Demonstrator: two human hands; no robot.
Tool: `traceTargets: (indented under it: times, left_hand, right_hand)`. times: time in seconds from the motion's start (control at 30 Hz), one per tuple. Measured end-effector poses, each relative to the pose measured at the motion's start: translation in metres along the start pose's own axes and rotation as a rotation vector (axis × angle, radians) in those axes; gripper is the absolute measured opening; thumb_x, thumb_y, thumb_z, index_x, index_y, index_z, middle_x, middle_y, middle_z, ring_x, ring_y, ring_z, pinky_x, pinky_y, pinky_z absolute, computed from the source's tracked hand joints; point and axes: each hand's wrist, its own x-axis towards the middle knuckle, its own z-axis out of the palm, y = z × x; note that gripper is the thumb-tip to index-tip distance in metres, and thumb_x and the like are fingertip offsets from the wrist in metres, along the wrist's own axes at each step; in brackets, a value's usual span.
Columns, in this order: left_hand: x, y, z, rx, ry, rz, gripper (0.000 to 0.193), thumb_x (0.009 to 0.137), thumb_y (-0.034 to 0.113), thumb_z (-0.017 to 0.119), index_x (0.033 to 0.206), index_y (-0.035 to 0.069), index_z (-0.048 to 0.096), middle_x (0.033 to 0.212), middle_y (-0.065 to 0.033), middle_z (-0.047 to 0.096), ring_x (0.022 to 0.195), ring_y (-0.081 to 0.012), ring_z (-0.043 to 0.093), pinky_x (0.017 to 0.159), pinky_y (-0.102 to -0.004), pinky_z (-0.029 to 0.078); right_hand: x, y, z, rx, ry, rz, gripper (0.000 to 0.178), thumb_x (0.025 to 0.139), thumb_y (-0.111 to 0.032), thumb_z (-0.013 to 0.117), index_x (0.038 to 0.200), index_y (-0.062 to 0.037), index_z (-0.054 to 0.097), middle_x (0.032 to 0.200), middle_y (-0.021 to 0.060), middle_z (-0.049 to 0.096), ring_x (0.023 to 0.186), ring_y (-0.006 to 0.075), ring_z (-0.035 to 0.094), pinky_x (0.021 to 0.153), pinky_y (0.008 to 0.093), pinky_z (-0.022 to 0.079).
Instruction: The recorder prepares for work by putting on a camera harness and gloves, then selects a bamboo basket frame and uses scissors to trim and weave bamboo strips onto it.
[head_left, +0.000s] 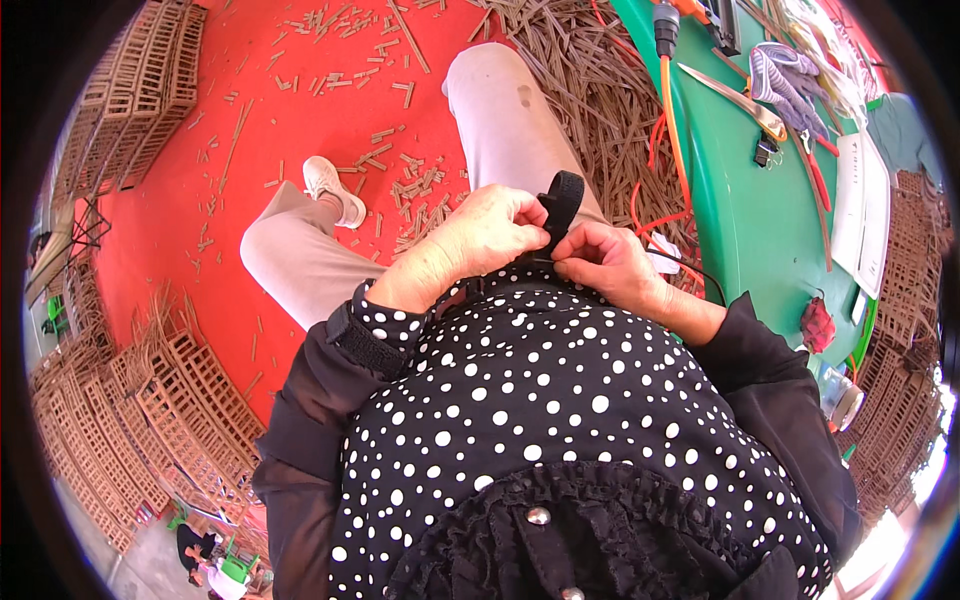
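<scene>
A black strap loop (564, 198), with the look of hook-and-loop tape, stands up in front of my waist. My left hand (490, 232) is closed, pinching the strap at its lower end between thumb and fingers. Close beside it on the right, my right hand (615, 268) has thumb and forefinger pressed together near the strap's base; what sits between them is too small to make out. A thin black cable (695, 270) runs out past the right wrist. Both hands rest over my lap, against the dotted black top (520, 350).
On the right, a green tabletop (735, 210) carries scissors (735, 100), striped gloves (785, 85) and an orange cord (668, 150). Brown strips (590, 90) lie heaped beside it. Cut scraps (415, 190) litter the red floor (290, 120). Woven baskets (135, 100) stand stacked at left.
</scene>
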Motion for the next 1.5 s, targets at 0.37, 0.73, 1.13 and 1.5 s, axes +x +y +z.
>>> traceTargets:
  times: [0.37, 0.73, 1.13, 1.5]
  left_hand:
    - [-0.004, -0.01, 0.003, -0.109, 0.127, -0.11, 0.018, 0.073, 0.012, 0.063, 0.085, 0.002, 0.054, 0.066, -0.0002, 0.055, 0.058, -0.0064, 0.052, 0.05, -0.0199, 0.04]
    - [0.002, -0.025, -0.005, -0.34, 0.085, -0.042, 0.018, 0.074, 0.011, 0.064, 0.084, 0.004, 0.05, 0.067, 0.0013, 0.054, 0.057, -0.0055, 0.049, 0.049, -0.0185, 0.039]
    - [0.0, -0.033, -0.002, -0.25, 0.055, -0.048, 0.016, 0.077, 0.013, 0.061, 0.089, 0.002, 0.055, 0.067, 0.0018, 0.054, 0.059, -0.0058, 0.05, 0.055, -0.0192, 0.043]
    - [-0.006, -0.04, 0.007, -0.176, 0.096, 0.087, 0.039, 0.071, 0.003, 0.063, 0.108, -0.001, 0.051, 0.084, -0.0001, 0.053, 0.072, -0.0044, 0.05, 0.065, -0.0176, 0.044]
  right_hand:
    - [0.003, 0.003, 0.005, -0.304, 0.023, -0.337, 0.025, 0.07, -0.006, 0.066, 0.092, -0.0038, 0.056, 0.081, 0.0055, 0.056, 0.066, 0.0112, 0.057, 0.061, 0.0252, 0.047]
    - [0.016, 0.005, 0.003, -0.44, 0.06, -0.465, 0.021, 0.068, -0.01, 0.067, 0.086, -0.0044, 0.058, 0.083, 0.0077, 0.055, 0.064, 0.0149, 0.057, 0.058, 0.027, 0.047]
    - [0.027, 0.009, 0.003, -0.472, 0.077, -0.578, 0.011, 0.071, -0.01, 0.063, 0.079, -0.003, 0.061, 0.075, 0.0077, 0.058, 0.068, 0.0189, 0.058, 0.064, 0.0294, 0.047]
    - [0.023, 0.001, 0.002, -0.133, 0.11, -0.12, 0.013, 0.073, -0.009, 0.062, 0.082, -0.0011, 0.058, 0.076, 0.006, 0.058, 0.068, 0.0117, 0.059, 0.062, 0.025, 0.048]
